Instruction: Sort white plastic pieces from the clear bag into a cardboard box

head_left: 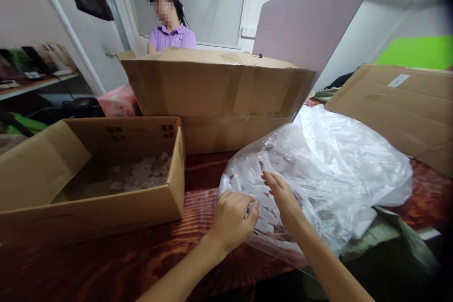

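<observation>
A clear plastic bag [354,151] lies on its side on the table, its mouth spread toward me. Inside it are many small translucent white plastic pieces [264,198]. My left hand [231,217] is at the left edge of the bag's mouth, fingers curled, with a gap between thumb and fingertips; nothing shows in it. On the right side of the pieces, my right hand [285,200] has its fingers stretched out, palm turned left, over the plastic. Left of the bag, an open cardboard box [116,203] holds a heap of similar whitish pieces [146,173].
A large cardboard box [219,89] stands behind, with a person in a purple shirt [173,37] beyond it. Another carton [399,108] is at the right. Green sacking [385,236] hangs over the front edge of the reddish wooden table [141,255].
</observation>
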The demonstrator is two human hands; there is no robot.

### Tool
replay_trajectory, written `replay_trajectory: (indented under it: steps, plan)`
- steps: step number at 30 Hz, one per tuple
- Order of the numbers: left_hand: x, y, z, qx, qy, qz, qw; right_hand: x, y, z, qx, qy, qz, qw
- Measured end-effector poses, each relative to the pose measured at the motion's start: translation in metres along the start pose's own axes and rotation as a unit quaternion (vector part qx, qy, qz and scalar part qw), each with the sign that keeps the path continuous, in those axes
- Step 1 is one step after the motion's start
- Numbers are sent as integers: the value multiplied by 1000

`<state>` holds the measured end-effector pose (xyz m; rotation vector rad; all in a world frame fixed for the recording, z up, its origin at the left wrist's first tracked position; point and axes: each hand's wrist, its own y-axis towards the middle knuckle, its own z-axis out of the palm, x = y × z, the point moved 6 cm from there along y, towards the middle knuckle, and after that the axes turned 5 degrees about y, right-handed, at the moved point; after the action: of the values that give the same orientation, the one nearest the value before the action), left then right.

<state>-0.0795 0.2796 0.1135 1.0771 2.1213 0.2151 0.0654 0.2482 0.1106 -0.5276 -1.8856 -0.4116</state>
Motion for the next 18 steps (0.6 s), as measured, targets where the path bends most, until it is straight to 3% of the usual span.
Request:
replay_trajectory:
  steps: [4,7,9,11,14,16,18]
  plan:
    - [-10,16,12,52,-24,-4,998,16,43,18,-55,50,29,997]
    - [-18,22,20,52,-12,-2,999,33,86,25,-100,84,32,991]
    - [-23,18,18,47,-17,7,999,43,95,22,-111,103,12,988]
    - [-26,7,3,9,-34,28,999,47,76,10,-121,115,-22,986]
    - [-26,-24,-47,-115,-29,94,988,30,5,-18,-164,107,-58,979]
    - [-27,-51,-87,-180,33,170,968,-2,-45,-34,-211,107,7,972]
    - [-25,-71,-126,-216,108,213,947,-30,-76,-34,-189,133,61,971]
